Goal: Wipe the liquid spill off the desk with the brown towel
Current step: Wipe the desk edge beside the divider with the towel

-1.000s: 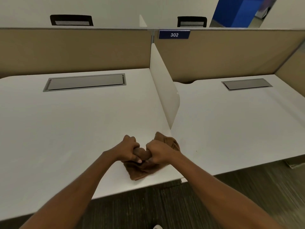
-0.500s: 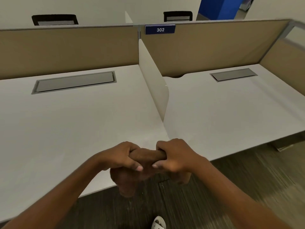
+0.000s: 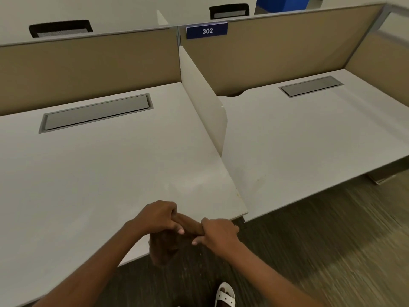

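The brown towel (image 3: 168,247) is twisted into a roll between both fists and hangs in the air past the front edge of the white desk (image 3: 99,178). My left hand (image 3: 158,217) grips the roll's left end just over the desk edge. My right hand (image 3: 218,235) grips its right end above the floor. The towel's loose part droops below my hands. A faint damp sheen (image 3: 199,180) shows on the desk near the divider's foot; I cannot make out any pooled liquid.
A white divider panel (image 3: 203,100) separates this desk from the neighbouring desk (image 3: 309,138). Each has a grey cable hatch (image 3: 95,113) at the back. Tan partition walls carry a blue "302" sign (image 3: 207,31). A white sandal (image 3: 225,295) is on the dark carpet.
Both hands lifted the towel off the desk corner and drew it back past the front edge, twisting it into a roll. The view has shifted left and down.
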